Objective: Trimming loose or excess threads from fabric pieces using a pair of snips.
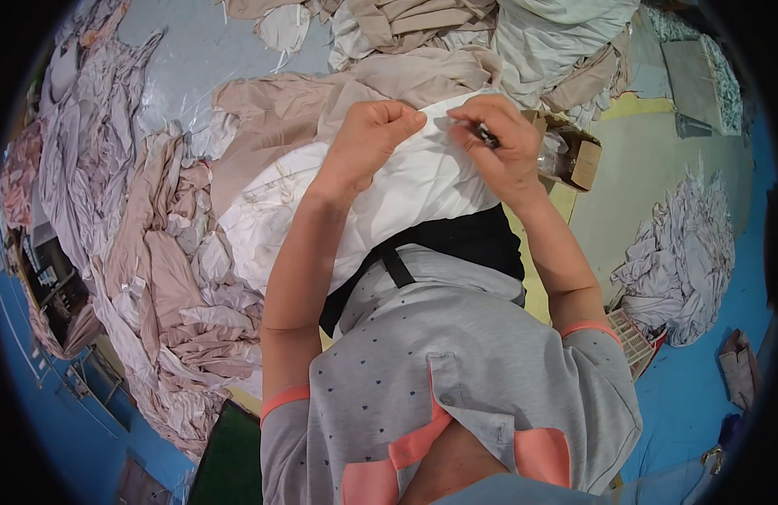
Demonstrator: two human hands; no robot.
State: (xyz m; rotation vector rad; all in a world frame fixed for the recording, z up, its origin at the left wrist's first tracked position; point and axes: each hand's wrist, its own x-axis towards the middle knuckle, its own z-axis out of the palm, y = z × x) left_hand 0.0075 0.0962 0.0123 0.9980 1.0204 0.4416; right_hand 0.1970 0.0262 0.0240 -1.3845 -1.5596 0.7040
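White cloth (406, 181) lies over my lap and rises to my hands. My left hand (362, 145) is closed, thumb and forefinger pinching the upper edge of the cloth. Just to the right, my right hand (503, 147) is curled round a small dark tool (487, 135). The fingers hide most of that tool, so its kind does not show. The fingertips of the right hand are slightly blurred and close to the cloth's edge. Beige fabric (275, 114) spreads behind and to the left of the white cloth.
Heaped pale and beige fabric (166, 261) runs down the left side. More bundles (414, 25) lie at the far side. An open cardboard box (585, 164) with clear plastic inside stands to the right. Further right are a greyish fabric pile (684, 261) and a plastic basket (631, 341).
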